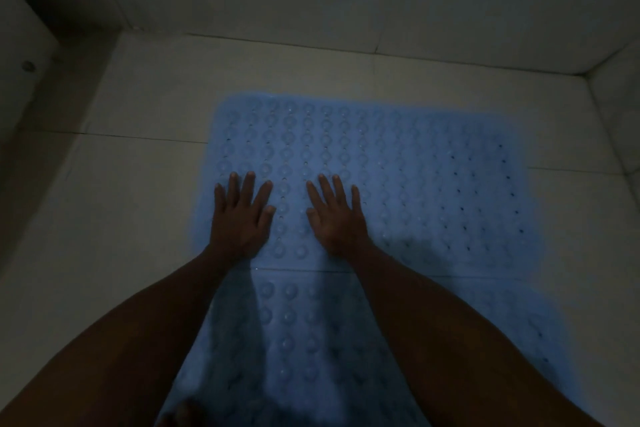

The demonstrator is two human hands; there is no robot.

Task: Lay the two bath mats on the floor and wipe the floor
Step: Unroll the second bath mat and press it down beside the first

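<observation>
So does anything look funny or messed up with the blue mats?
Nothing stands out. Both blue mats lie flat on the tiled floor, the far mat meeting the near mat along a straight seam. The left hand and right hand press flat on the far mat. The dim light hides fine detail.

Floor [131, 204]: pale tiles, dim light
Far mat [433, 184]: blue, flat on the tiles
Near mat [294, 340]: blue — its far edge meets the other mat

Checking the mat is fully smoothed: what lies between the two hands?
In the head view, only a bare strip of the far blue mat, with its raised bumps, lies between the left hand and right hand.
</observation>
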